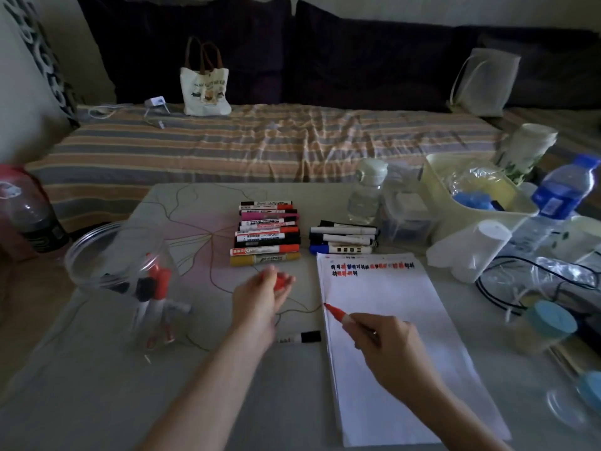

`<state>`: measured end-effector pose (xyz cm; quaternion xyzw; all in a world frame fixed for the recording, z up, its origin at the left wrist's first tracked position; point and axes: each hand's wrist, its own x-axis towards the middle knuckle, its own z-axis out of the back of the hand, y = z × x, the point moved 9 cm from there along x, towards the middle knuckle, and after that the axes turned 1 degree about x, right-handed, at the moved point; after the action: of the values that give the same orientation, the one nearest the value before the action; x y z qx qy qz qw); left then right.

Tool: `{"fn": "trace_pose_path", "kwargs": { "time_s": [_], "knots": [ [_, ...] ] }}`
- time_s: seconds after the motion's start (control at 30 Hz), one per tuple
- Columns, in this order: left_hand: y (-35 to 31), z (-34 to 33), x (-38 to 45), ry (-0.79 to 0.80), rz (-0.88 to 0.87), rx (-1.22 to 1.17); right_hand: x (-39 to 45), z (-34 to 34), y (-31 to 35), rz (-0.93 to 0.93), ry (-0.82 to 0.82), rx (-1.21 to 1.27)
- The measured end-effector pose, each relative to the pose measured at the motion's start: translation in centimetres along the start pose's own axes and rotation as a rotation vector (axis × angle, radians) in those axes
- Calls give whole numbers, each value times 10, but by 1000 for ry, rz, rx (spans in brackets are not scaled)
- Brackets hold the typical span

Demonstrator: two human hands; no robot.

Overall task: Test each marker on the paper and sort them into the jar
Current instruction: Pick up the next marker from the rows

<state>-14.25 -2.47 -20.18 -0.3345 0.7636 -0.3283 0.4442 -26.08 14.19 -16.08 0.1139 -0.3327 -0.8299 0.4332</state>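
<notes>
While only the head view is being offered, the task is being judged as partly done: a few markers are already standing in the jar (125, 281), out to the left of the left hand (261, 296), and two short rows of red, black and blue test marks are sitting at the top of the paper (400, 336), well beyond the right hand (388, 341). Much is being left still: a row of untested markers (266, 232) is lying just beyond the left hand, a smaller group of black and blue markers (343, 239) is lying beyond the right hand, and one black marker (300, 337) is lying between the two wrists. An uncapped red marker (341, 315) is being gripped by the curled fingers of the right hand, its tip being held at the left edge of the paper; whether the tip is touching cannot be told. A red cap (280, 281) is being held in the loosely curled fingers of the left hand, which is blurred.
</notes>
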Motion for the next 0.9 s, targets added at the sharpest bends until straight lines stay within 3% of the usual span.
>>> {"fn": "trace_pose_path", "kwargs": {
  "time_s": [0.07,0.17,0.33,0.4,0.53,0.6,0.77,0.9],
  "knots": [
    [-19,-8,-5,150,-168,287,3,8,-16,-97,12,31],
    [-5,-30,-28,388,-343,949,9,10,-30,-205,32,116],
    [18,-29,-36,559,-404,1356,10,31,-22,-84,-73,236],
    [16,-27,-37,545,-494,1420,11,41,-28,-153,-137,445],
    [-25,-33,-41,308,-898,1344,14,43,-48,-419,-151,1225],
    [-28,-40,-46,291,-983,1310,15,46,-52,-463,-165,1421],
    [24,-58,-45,464,-914,1467,12,44,-57,-440,-159,1165],
    [42,-64,-31,483,-882,1553,16,40,-68,-432,-185,1145]
  ]
}}
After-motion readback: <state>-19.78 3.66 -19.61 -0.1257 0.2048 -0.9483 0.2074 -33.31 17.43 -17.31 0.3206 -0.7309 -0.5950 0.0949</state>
